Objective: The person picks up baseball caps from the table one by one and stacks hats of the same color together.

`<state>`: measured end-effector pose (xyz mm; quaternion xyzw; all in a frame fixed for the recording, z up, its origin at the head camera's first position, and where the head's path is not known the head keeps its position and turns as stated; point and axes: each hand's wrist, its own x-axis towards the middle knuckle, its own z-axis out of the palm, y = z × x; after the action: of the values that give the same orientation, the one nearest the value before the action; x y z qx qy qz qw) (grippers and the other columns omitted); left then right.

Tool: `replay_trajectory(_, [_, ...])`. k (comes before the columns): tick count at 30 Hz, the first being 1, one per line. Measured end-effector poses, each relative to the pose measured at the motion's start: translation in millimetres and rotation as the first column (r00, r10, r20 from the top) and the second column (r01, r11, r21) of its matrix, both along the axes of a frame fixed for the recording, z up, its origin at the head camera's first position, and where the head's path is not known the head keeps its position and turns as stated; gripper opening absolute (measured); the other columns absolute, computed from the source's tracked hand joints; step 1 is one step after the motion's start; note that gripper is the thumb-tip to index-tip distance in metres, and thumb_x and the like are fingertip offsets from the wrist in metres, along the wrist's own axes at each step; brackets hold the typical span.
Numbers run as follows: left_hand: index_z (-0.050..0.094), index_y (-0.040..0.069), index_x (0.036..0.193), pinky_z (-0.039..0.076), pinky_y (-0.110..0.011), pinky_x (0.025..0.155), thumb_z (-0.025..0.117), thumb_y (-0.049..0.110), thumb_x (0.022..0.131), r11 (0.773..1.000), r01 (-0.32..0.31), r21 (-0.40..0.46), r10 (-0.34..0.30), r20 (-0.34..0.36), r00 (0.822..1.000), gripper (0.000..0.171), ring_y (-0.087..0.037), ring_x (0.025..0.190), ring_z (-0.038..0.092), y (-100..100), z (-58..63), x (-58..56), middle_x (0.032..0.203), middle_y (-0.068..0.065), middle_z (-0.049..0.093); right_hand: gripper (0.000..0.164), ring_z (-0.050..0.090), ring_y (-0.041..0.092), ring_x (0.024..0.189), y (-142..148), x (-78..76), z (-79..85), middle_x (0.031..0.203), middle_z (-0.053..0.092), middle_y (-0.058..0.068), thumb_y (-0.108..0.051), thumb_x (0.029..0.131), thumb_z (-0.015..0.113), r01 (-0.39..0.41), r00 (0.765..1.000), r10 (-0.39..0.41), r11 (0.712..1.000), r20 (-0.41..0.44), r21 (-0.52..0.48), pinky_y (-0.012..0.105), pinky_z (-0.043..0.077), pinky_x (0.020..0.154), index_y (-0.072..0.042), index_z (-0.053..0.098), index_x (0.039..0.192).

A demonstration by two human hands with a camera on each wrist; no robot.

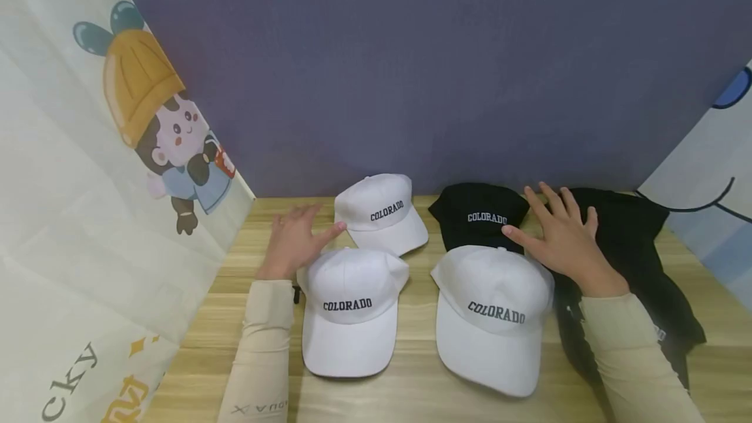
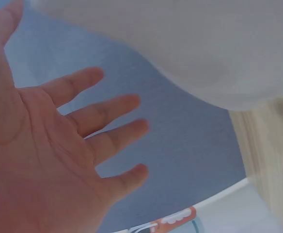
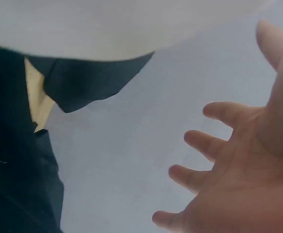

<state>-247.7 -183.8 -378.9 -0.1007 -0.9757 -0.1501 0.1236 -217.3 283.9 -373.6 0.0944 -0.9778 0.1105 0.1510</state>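
Three white baseball caps lettered COLORADO lie on the table: a front left cap (image 1: 349, 344), a front right cap (image 1: 490, 358) and a back left cap (image 1: 382, 201). A black cap (image 1: 470, 204) with the same lettering sits behind the front right one. My left hand (image 1: 294, 243), fingers spread and holding nothing, is beside the left white caps; its wrist view shows a white cap edge (image 2: 204, 53) above the open palm. My right hand (image 1: 561, 240) spreads its fingers between the black cap and the black caps on the right, with nothing in its grasp.
Overlapping black caps (image 1: 625, 234) lie along the right, partly hidden by my right sleeve (image 1: 631, 344). A dark blue-grey panel (image 1: 435, 70) rises behind the wooden table (image 1: 205, 344). Printed white curtains (image 1: 59, 181) stand at both sides.
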Motion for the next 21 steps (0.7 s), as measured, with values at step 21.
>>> replay_trajectory(21, [0.059,0.016,0.115,0.039,-0.034,0.076,0.056,0.044,0.086,0.967,0.244,0.073,-0.219,-0.252,0.943,0.04,-0.017,0.085,0.057,30,46.8,40.0,0.098,0.0,0.061,0.09,0.025,0.047,0.126,-11,12.5,16.9,0.146,0.022,0.021,-0.065,0.082,0.047,-0.101,0.986,0.113,0.99,0.119,-0.103,0.063,0.021,0.091,-0.019,0.009,0.148])
